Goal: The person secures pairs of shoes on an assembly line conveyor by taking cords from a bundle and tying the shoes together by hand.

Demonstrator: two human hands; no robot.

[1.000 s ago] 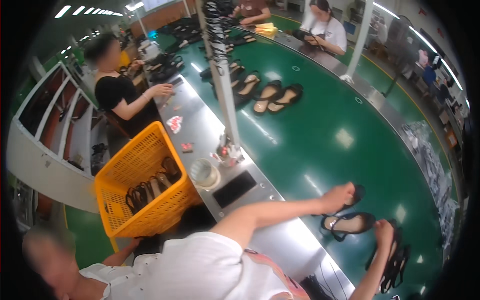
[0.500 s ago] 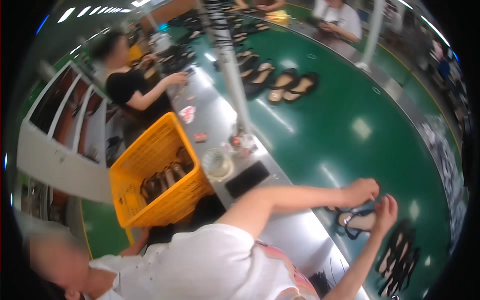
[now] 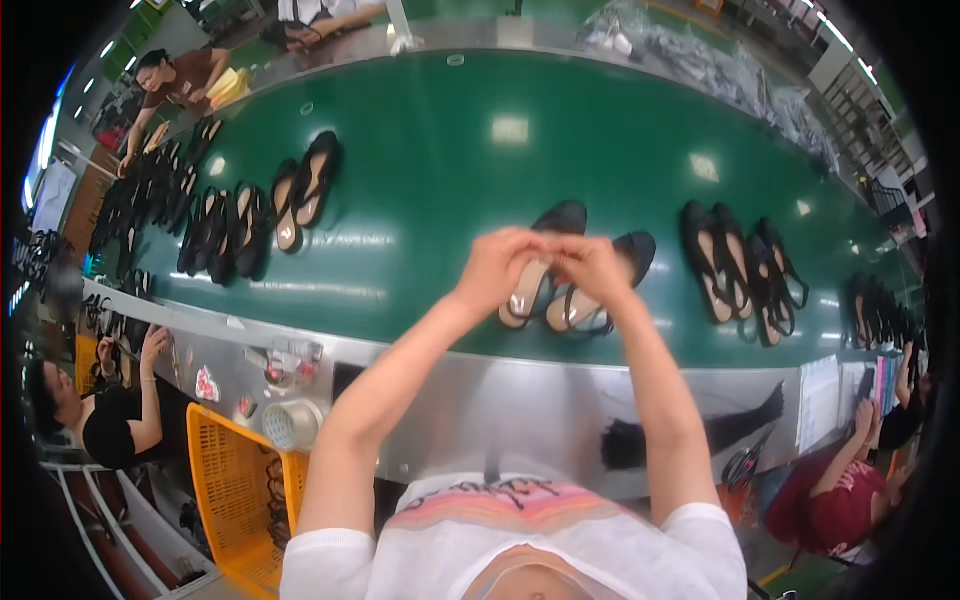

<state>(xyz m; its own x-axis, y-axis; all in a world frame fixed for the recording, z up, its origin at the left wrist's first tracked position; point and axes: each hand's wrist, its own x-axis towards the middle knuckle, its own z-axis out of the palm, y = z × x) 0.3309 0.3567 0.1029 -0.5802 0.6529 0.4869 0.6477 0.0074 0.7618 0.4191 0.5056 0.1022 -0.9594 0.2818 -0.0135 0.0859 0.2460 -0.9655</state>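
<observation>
My left hand (image 3: 497,265) and my right hand (image 3: 598,268) meet over a pair of black sandals on the green belt (image 3: 420,180). The fingertips of both hands are pinched together and touch or nearly touch. Whatever lies between them is too small to make out. Below my left hand lies one sandal (image 3: 523,300) with a tan insole, its dark toe pointing away from me. Its mate (image 3: 578,310) lies under my right hand, with a thin strap at the heel. My hands cover the middle of both sandals.
More black sandals lie right (image 3: 715,260) and left (image 3: 305,190) on the belt. On the near metal ledge (image 3: 480,410) are a white roll (image 3: 292,424) and black strips (image 3: 690,430). A yellow crate (image 3: 235,490) holding shoes stands at my left. Co-workers sit along both sides.
The view has swung round and now faces the belt squarely. My hands, slightly apart beside a sandal before, have come together at the fingertips over the pair.
</observation>
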